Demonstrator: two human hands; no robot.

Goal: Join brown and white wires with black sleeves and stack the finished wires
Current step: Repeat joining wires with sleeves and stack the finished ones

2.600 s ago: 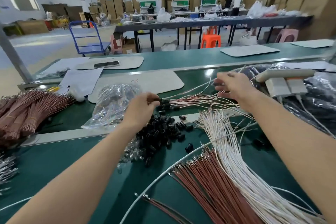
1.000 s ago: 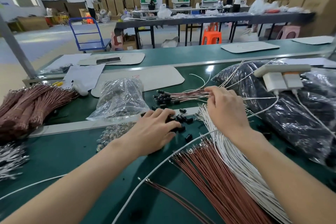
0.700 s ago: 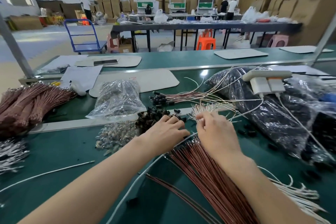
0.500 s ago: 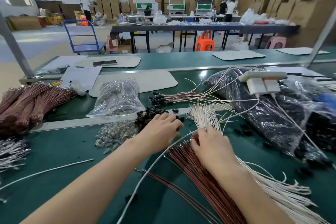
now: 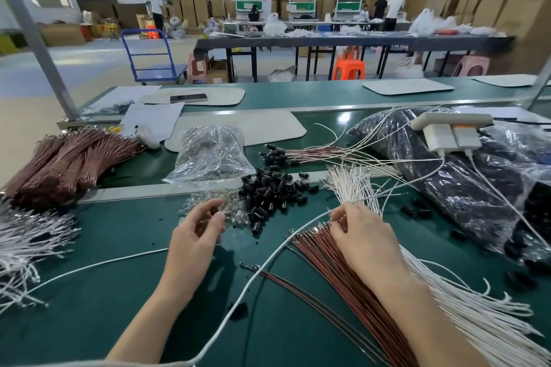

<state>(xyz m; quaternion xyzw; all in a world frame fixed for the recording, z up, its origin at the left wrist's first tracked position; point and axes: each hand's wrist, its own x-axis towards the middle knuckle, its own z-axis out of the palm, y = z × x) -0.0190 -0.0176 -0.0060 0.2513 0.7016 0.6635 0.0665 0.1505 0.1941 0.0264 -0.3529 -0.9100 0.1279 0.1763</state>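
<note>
With my left hand pinching a black sleeve and my right hand pinching brown wires, tangled tips could drag extras.

We see our two arms bare from the lower edge up to the left hand and right hand, fingers bare too. A pale grey strip, perhaps clothing, edges the bottom.
</note>
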